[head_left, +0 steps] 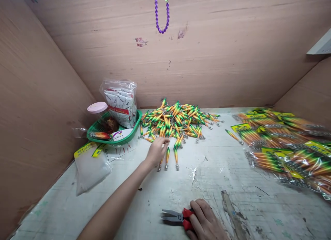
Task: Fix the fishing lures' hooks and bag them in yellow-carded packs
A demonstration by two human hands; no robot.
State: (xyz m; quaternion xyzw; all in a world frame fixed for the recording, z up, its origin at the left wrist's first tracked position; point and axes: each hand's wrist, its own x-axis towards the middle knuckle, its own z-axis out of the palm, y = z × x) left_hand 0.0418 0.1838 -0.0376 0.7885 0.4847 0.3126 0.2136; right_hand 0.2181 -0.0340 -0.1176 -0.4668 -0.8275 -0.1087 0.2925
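Observation:
A heap of green, yellow and orange lures (176,117) with metal hooks lies at the back centre. My left hand (157,151) reaches to the front edge of the heap, its fingers bent near the lures; whether they grip one is hidden. Several lures (176,158) lie apart from the heap, in a short row beside and partly under that hand. My right hand (205,219) rests low on the table, wrapped round the red handles of the pliers (177,216). The plier jaws point left and look slightly parted.
Bagged lures (279,157) with yellow labels cover the right side, a loose lure (234,136) beside them. At left are a green basket (134,129) holding a pink-lidded jar (97,107) and packets, and empty bags (91,167). Purple beads (162,30) hang above.

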